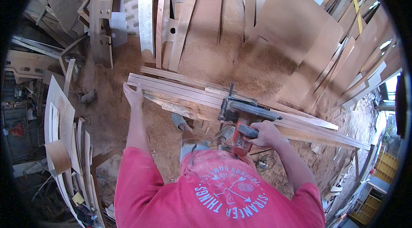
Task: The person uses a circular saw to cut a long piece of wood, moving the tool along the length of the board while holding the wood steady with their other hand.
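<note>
A long, pale wooden board (pixel 180 88) with dark lines running along it lies slantwise across a rough wooden bench. My left hand (pixel 134 95) grips the board's left end, with its fingers at the edge. Over the middle of the board sits a red and black handheld circular saw (pixel 243 135), its dark base and grey guard resting across the wood. My right hand (pixel 266 134) is wrapped round the saw's rear handle. The saw's blade is hidden from above.
Sawdust (pixel 214 56) covers the ground. Beyond the bench lean tall boards and a large brown panel (pixel 292 18). More offcuts (pixel 60 142) stand at the left. A cable (pixel 268 159) lies below the saw, and yellow crates (pixel 385 166) stand far right. My feet in clogs (pixel 178 120) are under the bench.
</note>
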The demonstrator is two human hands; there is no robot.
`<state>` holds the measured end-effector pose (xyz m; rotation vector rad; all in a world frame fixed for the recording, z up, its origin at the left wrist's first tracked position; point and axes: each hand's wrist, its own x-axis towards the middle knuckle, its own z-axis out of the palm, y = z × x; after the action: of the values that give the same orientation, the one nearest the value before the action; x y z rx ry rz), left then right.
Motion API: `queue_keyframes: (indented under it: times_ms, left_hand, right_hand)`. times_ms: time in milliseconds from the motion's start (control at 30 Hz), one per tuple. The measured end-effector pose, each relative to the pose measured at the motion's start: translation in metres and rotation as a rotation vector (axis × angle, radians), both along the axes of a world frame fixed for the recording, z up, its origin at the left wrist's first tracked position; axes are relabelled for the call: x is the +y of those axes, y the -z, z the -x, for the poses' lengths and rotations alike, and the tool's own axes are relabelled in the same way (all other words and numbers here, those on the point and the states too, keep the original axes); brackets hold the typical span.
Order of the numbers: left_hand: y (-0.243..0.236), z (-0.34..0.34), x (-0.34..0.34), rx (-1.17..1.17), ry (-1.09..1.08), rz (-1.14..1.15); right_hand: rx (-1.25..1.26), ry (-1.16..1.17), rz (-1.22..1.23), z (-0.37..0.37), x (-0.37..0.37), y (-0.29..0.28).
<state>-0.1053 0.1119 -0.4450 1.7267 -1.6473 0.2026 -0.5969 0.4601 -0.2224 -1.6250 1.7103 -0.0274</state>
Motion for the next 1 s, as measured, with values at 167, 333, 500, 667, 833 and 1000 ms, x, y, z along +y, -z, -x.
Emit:
queue_keyframes:
  times_ms: [167,333,500,667,833,1000]
  left_hand:
    - [0.000,-0.035,-0.034,0.185,0.042,-0.502]
    - [-0.012,-0.040,-0.038,0.258,0.065,-0.542]
    - [-0.008,-0.051,-0.047,0.248,0.062,-0.554]
    - [-0.016,-0.056,-0.047,0.414,0.135,-0.626]
    - [-0.024,-0.058,-0.048,0.431,0.147,-0.649]
    - [-0.017,-0.067,-0.052,0.392,0.151,-0.658]
  right_hand:
    - [-0.089,0.044,0.004,-0.008,-0.008,0.001]
    - [-0.041,-0.021,-0.052,-0.012,-0.016,0.007]
    - [-0.088,-0.015,-0.069,-0.024,-0.029,0.008]
    - [-0.122,-0.004,-0.117,-0.042,-0.049,0.003]
    - [-0.165,-0.024,-0.074,-0.062,-0.065,0.005]
    - [-0.162,-0.056,-0.004,-0.080,-0.084,0.006]
